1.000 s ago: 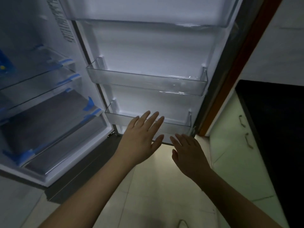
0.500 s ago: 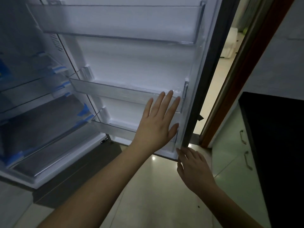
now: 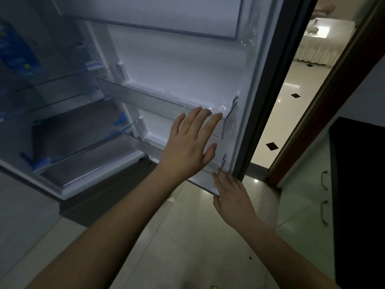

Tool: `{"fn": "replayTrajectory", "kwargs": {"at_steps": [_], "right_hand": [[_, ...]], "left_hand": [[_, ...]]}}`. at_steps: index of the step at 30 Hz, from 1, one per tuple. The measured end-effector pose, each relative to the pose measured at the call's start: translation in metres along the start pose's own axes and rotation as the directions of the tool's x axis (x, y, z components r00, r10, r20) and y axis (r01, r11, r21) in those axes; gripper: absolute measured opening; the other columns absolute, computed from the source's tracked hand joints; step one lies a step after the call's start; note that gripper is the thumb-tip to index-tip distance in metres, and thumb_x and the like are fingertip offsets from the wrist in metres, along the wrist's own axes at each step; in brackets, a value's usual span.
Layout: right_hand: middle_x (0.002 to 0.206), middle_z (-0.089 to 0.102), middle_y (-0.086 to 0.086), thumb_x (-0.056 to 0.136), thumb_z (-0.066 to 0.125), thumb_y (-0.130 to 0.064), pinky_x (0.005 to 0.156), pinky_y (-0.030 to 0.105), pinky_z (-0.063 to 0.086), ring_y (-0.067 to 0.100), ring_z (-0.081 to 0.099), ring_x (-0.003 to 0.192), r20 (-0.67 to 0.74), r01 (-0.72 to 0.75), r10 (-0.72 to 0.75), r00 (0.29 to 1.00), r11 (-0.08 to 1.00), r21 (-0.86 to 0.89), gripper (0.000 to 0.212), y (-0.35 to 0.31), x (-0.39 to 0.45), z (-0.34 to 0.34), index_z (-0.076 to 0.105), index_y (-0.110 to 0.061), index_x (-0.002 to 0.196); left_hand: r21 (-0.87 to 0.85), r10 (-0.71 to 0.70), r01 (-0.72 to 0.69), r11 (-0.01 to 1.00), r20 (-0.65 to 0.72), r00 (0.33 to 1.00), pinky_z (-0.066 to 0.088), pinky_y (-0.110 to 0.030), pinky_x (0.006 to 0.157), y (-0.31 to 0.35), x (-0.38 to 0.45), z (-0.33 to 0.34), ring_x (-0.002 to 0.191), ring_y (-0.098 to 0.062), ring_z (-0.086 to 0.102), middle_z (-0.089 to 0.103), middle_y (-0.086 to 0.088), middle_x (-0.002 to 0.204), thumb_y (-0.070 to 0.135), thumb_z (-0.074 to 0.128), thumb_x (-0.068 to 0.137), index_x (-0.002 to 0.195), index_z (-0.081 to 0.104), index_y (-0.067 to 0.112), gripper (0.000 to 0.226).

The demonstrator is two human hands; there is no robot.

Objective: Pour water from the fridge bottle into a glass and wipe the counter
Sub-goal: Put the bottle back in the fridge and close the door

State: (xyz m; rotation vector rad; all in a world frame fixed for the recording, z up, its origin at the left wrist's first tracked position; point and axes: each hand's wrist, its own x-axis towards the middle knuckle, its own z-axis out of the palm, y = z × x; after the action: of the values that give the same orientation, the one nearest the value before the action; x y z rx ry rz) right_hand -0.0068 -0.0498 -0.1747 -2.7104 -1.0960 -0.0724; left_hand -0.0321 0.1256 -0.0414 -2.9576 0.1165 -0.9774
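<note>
Clear door shelf (image 3: 166, 103) under flat left hand (image 3: 190, 147); no legible writing.

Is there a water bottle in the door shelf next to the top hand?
No, the clear door shelf by the left hand holds nothing, and no bottle shows anywhere on the fridge door.

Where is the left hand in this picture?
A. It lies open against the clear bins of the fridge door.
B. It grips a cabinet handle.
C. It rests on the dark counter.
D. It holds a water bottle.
A: the left hand has straight, spread fingers over the door bins and holds nothing.
</note>
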Motion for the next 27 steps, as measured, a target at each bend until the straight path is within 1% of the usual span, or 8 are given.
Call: {"fn": "replayTrajectory", "kwargs": {"at_steps": [4,7,10,15,19,23,25,27], "right_hand": [[0.148,0.044,0.011,0.083,0.067,-0.027,0.104,0.044,0.045,0.028,0.051,0.129,-0.012,0.056,-0.055,0.998,0.998,0.027,0.065,-0.004,-0.005,0.006,0.047,-0.01,0.143],[0.148,0.045,0.012,0.081,0.069,-0.025,0.104,0.043,0.045,0.028,0.054,0.124,-0.038,0.094,-0.092,0.995,0.995,0.033,0.069,-0.013,-0.013,0.01,0.046,-0.009,0.143],[0.149,0.043,0.012,0.08,0.069,-0.025,0.104,0.041,0.046,0.026,0.055,0.122,-0.04,0.149,-0.148,0.988,0.988,0.026,0.071,-0.025,-0.022,0.014,0.044,-0.009,0.144],[0.146,0.047,0.011,0.076,0.069,-0.021,0.103,0.04,0.046,0.025,0.056,0.121,-0.059,0.25,-0.248,0.967,0.968,0.024,0.071,-0.051,-0.037,0.017,0.047,-0.01,0.142],[0.142,0.051,0.008,0.072,0.068,-0.018,0.102,0.039,0.046,0.024,0.056,0.122,-0.07,0.333,-0.329,0.942,0.941,0.066,0.068,-0.073,-0.044,0.017,0.053,-0.012,0.138],[0.148,0.045,0.002,0.08,0.061,-0.023,0.1,0.037,0.048,0.02,0.047,0.132,-0.034,0.448,-0.448,0.893,0.883,0.14,0.06,-0.093,-0.054,0.01,0.051,-0.015,0.138],[0.149,0.043,0.001,0.086,0.051,-0.027,0.102,0.036,0.046,0.018,0.044,0.134,-0.058,0.526,-0.523,0.85,0.84,0.134,0.053,-0.102,-0.058,0.001,0.052,-0.015,0.138],[0.149,0.045,0.004,0.091,0.045,-0.027,0.103,0.038,0.046,0.019,0.042,0.136,-0.114,0.597,-0.586,0.802,0.793,0.124,0.049,-0.109,-0.062,-0.01,0.053,-0.013,0.137]], "left_hand": [[-0.039,-0.016,0.015,0.999,-0.007,1.0,0.032,-0.047,0.111,0.0,-0.01,-0.01,0.14,-0.03,0.035,0.047,-0.015,0.144,0.037,0.051,0.095,0.145,0.042,0.011,0.057],[-0.121,-0.052,0.052,0.991,0.008,0.999,0.037,-0.046,0.109,0.0,-0.02,-0.023,0.14,-0.031,0.035,0.048,-0.016,0.142,0.038,0.056,0.095,0.142,0.046,0.009,0.056],[-0.165,-0.101,0.1,0.981,0.001,0.995,0.037,-0.042,0.108,-0.001,-0.035,-0.037,0.141,-0.029,0.034,0.047,-0.015,0.143,0.041,0.06,0.095,0.139,0.048,0.009,0.056],[-0.164,-0.199,0.19,0.968,-0.045,0.979,0.041,-0.044,0.107,-0.001,-0.066,-0.057,0.141,-0.028,0.036,0.048,-0.015,0.142,0.041,0.063,0.093,0.134,0.051,0.007,0.054],[-0.157,-0.269,0.252,0.955,-0.094,0.959,0.044,-0.043,0.104,-0.006,-0.087,-0.073,0.137,-0.031,0.042,0.054,-0.019,0.134,0.043,0.066,0.09,0.121,0.057,0.001,0.053],[-0.115,-0.314,0.299,0.947,-0.149,0.937,0.05,-0.049,0.096,-0.02,-0.108,-0.092,0.131,-0.031,0.048,0.057,-0.021,0.127,0.034,0.065,0.092,0.112,0.056,0.002,0.04],[-0.116,-0.325,0.309,0.944,-0.165,0.931,0.05,-0.051,0.096,-0.03,-0.122,-0.1,0.131,-0.03,0.049,0.057,-0.02,0.127,0.028,0.065,0.092,0.112,0.054,0.004,0.033],[-0.139,-0.346,0.327,0.935,-0.155,0.925,0.049,-0.051,0.098,-0.04,-0.136,-0.108,0.133,-0.028,0.047,0.056,-0.019,0.132,0.026,0.065,0.093,0.115,0.053,0.006,0.032]]}}
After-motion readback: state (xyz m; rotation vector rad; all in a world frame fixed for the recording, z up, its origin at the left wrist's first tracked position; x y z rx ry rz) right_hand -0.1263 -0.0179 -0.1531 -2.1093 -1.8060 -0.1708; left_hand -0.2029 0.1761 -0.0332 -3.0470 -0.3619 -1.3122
